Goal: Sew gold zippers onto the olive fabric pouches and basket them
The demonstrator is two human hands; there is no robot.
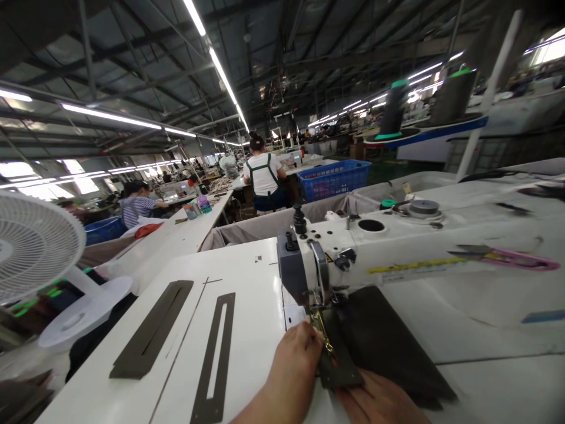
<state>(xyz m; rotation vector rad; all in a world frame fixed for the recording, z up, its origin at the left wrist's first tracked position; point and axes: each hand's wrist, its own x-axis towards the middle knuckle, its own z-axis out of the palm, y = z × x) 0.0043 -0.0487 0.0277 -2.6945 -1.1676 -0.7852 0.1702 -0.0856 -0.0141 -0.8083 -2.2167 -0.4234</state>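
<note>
A white sewing machine (318, 253) stands over a dark olive fabric piece (339, 359) with a gold zipper (327, 341) along it. My left hand (298, 353) is closed at the left edge of this piece, just in front of the needle area. My right hand (375, 397) holds the near end of the piece, its fingertips partly hidden under the fabric. A larger dark fabric panel (388, 341) lies to the right, beneath the machine arm. On the left of the table are a slotted strip (216, 359) and a stack of dark strips (152, 330).
A white fan (88, 312) stands at the left. Pink-handled snips (521, 258) lie on the machine arm. Thread cones (392, 112) are at the upper right. Beyond the table are a blue crate (335, 179) and two seated people (263, 174).
</note>
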